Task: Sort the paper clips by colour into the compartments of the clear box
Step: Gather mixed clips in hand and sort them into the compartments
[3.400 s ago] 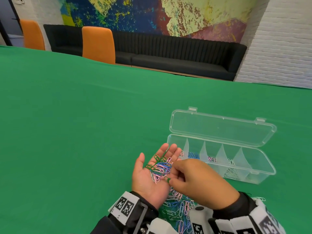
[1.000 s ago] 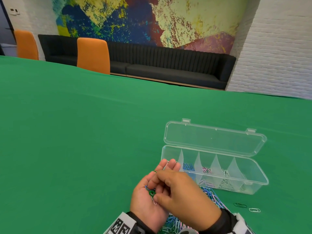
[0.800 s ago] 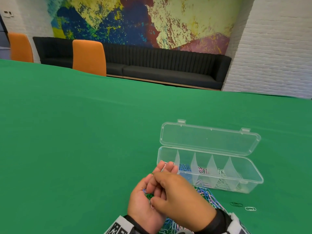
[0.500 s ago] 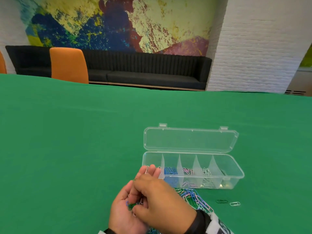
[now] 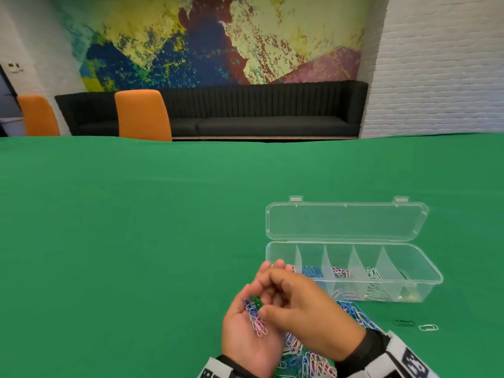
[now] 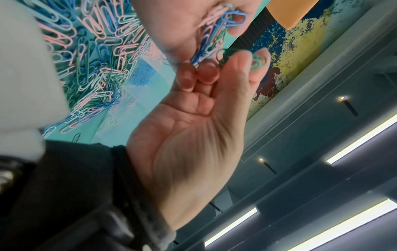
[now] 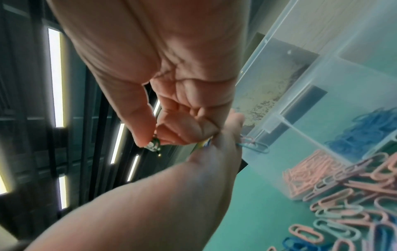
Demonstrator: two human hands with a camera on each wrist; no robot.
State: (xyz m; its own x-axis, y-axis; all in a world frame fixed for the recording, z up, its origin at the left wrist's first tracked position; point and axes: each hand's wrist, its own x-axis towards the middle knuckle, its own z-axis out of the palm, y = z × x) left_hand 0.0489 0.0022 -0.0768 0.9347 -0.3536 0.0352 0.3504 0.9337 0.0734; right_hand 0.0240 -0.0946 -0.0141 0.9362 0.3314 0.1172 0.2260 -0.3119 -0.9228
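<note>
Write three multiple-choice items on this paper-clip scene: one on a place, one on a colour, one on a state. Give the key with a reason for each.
1. Where do the two stray paper clips lie?
A. On the green table, in front of the box's right end
B. Inside the lid
C. On the orange chair

2. What colour are the clips in the second compartment from the left of the clear box?
A. Yellow
B. Blue
C. Red

3. How does the box's lid stand?
A. Shut and latched
B. Taken off and laid upside down
C. Open, swung back behind the compartments

Key: 1 A, the head view shows a dark and a white clip on the cloth near the box's right corner. 2 B, blue clips sit there, with pink ones in the next compartment. 3 C, the lid stands hinged open behind the dividers while the left hand cups mixed clips and the right hand picks at them.
</note>
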